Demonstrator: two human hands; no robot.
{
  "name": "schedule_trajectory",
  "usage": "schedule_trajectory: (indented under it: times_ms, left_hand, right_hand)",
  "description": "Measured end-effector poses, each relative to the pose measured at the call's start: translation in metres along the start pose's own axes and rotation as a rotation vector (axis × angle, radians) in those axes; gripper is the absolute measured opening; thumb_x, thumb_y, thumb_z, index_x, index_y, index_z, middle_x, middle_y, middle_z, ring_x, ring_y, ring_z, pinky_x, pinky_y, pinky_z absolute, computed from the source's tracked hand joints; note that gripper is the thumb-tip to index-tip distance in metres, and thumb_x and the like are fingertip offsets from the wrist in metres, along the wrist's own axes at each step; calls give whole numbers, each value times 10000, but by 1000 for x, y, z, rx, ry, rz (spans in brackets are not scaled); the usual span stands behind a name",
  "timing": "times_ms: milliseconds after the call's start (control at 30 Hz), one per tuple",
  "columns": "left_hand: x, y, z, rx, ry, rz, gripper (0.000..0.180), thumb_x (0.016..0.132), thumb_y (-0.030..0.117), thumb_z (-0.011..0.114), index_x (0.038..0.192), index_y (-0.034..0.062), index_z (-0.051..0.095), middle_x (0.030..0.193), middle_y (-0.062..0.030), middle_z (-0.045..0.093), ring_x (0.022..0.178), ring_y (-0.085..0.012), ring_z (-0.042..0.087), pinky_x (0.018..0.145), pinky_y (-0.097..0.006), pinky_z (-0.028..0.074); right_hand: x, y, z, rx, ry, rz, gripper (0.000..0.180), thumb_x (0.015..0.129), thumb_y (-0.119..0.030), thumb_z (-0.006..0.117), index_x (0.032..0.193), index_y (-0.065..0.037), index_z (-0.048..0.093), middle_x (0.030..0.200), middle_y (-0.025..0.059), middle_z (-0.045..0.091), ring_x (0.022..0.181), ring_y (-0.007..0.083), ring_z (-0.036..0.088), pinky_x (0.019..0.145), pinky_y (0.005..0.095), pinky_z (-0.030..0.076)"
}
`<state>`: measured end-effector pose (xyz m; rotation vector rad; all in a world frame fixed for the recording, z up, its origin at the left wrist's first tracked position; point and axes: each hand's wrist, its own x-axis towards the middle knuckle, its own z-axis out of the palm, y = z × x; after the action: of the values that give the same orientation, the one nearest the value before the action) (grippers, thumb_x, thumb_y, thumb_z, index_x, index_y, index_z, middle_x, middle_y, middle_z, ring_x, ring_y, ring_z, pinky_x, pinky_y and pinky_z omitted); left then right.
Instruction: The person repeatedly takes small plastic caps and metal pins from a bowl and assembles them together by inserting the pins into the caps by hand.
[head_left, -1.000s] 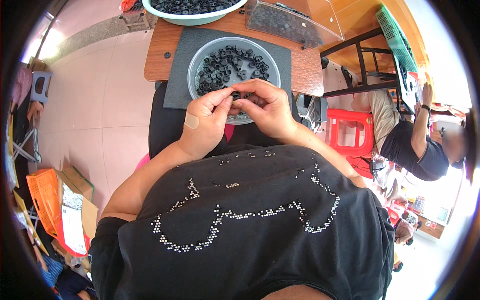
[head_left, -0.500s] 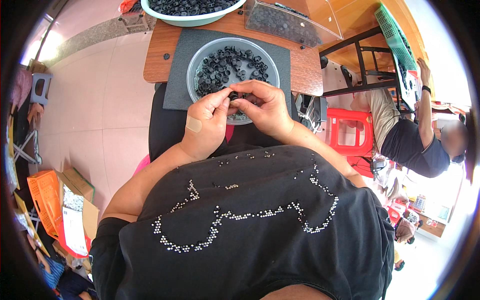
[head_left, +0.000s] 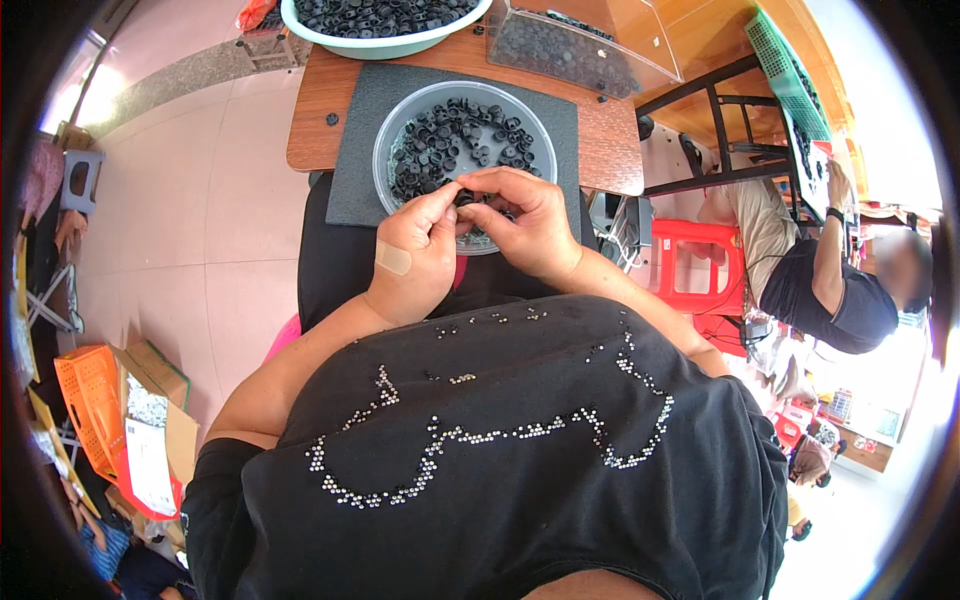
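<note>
A small black round part (head_left: 464,198) is pinched between the fingertips of both my hands, over the near side of a round grey tub. My left hand (head_left: 415,245), with a pale plaster at the base of its thumb, is closed on it from the left. From the right, my right hand (head_left: 527,225) grips it with thumb and forefinger, its other fingers curled. The tub (head_left: 551,150) holds many loose black cup-shaped parts (head_left: 440,135) and some small clear pieces at its left and near sides. My fingers partly cover the held part.
The tub rests on a dark grey mat (head_left: 350,150) on a brown table (head_left: 615,150). Behind stand a pale green basin (head_left: 400,47) and a clear box (head_left: 570,55), both with black parts. To the right are a red stool (head_left: 695,240) and a seated person (head_left: 850,290).
My hands keep their pinch on the small black part, with slight finger shifts. The view has tilted a little. At the right, the other person's raised arm has come down.
</note>
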<state>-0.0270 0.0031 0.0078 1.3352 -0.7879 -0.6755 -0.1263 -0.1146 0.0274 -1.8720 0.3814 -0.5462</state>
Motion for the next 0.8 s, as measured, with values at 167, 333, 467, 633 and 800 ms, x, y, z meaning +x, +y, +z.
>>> schedule_trajectory:
  times_ms: [167,333,467,633,800]
  left_hand:
    - [-1,-2,2,31,7,-7,251,900,-4,466,1126,-48,564,907,-158,644,835,-200,658,733,-270,532]
    - [5,6,-2,-147,-3,-106,253,911,-6,450,1133,-45,565,965,-126,643,866,-178,644,777,-272,528]
    - [9,14,-7,-394,-85,-226,299,926,-13,407,1201,-14,525,1101,-118,592,979,-169,599,862,-289,505]
    - [11,14,-10,-483,-126,-341,353,930,-7,385,1274,16,458,1168,-123,558,1021,-172,576,907,-306,481]
    - [14,18,-13,-437,-129,-376,411,916,-17,376,1316,62,423,1164,-143,563,1015,-180,583,843,-303,496]
  right_hand:
    - [1,0,2,-80,29,1,249,778,54,634,1026,36,620,987,136,622,843,168,635,686,249,538]
    - [4,-1,2,-56,80,-84,267,736,26,674,1000,-3,648,986,142,639,833,189,642,674,264,534]
    - [5,-4,2,-181,151,-210,256,709,38,687,959,-6,654,944,127,636,839,193,627,687,274,521]
    - [3,-6,-1,-333,106,-265,289,694,56,700,967,-9,634,933,93,616,834,149,598,702,267,503]
    - [-2,-2,2,-104,199,-101,365,703,80,674,1044,5,569,962,74,582,833,118,570,705,228,470]
